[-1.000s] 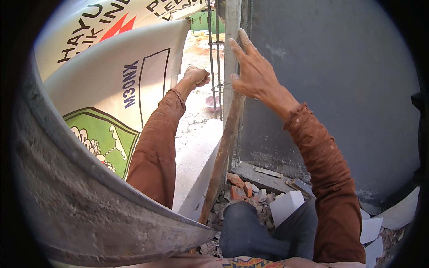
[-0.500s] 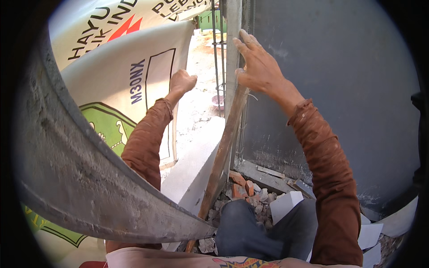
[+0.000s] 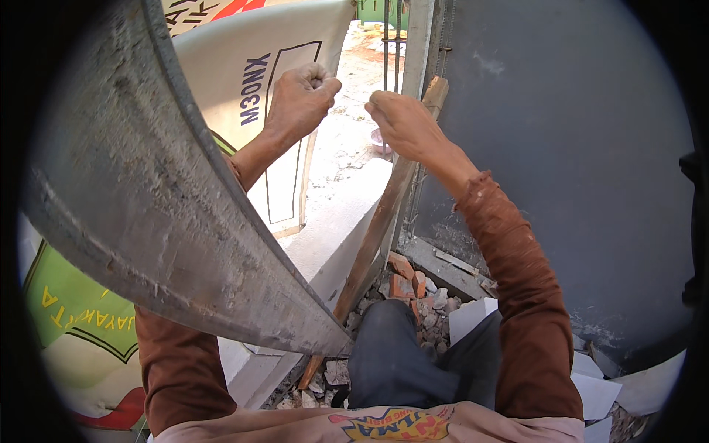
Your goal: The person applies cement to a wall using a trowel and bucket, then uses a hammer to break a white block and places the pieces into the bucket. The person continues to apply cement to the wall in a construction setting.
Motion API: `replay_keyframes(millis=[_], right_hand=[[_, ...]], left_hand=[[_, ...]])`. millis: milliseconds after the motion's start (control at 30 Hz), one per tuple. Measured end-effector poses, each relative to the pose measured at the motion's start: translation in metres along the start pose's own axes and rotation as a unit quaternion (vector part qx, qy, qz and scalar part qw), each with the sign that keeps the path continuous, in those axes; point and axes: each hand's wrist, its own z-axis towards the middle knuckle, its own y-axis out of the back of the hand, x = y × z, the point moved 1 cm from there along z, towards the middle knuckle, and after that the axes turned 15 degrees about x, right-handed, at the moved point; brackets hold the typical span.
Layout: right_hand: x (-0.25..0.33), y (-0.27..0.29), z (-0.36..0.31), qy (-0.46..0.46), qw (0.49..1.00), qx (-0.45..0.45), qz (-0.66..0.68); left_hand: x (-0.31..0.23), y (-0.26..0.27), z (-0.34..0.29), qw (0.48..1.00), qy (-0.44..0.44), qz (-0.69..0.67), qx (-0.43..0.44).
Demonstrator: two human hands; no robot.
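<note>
My left hand [image 3: 301, 100] is closed, its fingers curled in a pinch, in front of the hanging printed sheet. My right hand [image 3: 410, 127] pinches its fingertips together a short way to the right, in front of a wooden batten [image 3: 380, 214]. Between the two hands a faint thin strand seems to stretch; whether it is string or wire I cannot tell. The batten leans upright along the edge of a grey wall panel [image 3: 561, 148], its lower end down among rubble. My right forearm passes in front of the grey panel.
A broad grey, dusty board [image 3: 155, 177] slants across my left side, hiding part of my left arm. The white printed sheet [image 3: 221, 88] hangs behind it. Thin steel bars [image 3: 391, 52] stand beyond. Broken bricks [image 3: 402, 284] and white blocks [image 3: 473, 316] lie around my knees.
My right hand has come down and left from the batten's top, its fingers closing. My left hand has risen toward it. The view has shifted, and the grey board shows larger.
</note>
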Motion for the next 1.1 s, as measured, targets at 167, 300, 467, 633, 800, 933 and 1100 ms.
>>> replay_keyframes(millis=[167, 300, 467, 633, 800, 933, 1100], right_hand=[[-0.015, 0.011, -0.06, -0.049, 0.979, -0.099, 0.17], [-0.031, 0.013, -0.1, -0.037, 0.929, -0.181, 0.319], [-0.051, 0.009, -0.127, -0.018, 0.897, -0.272, 0.348], [-0.076, 0.022, -0.137, -0.022, 0.877, -0.285, 0.386], [-0.085, 0.036, -0.138, -0.023, 0.882, -0.273, 0.383], [-0.086, 0.04, -0.139, -0.022, 0.886, -0.27, 0.377], [-0.085, 0.042, -0.142, -0.013, 0.886, -0.272, 0.376]], left_hand=[[-0.001, 0.007, -0.008, 0.986, 0.03, -0.067, 0.148], [0.008, -0.01, -0.013, 0.946, 0.149, 0.044, 0.285], [0.018, -0.044, -0.022, 0.937, 0.169, -0.006, 0.306], [0.021, -0.056, -0.011, 0.938, 0.172, 0.003, 0.3], [0.02, -0.071, -0.009, 0.952, 0.137, 0.032, 0.272], [0.017, -0.073, 0.0, 0.96, 0.149, 0.051, 0.233], [0.014, -0.075, 0.01, 0.961, 0.125, 0.08, 0.231]])
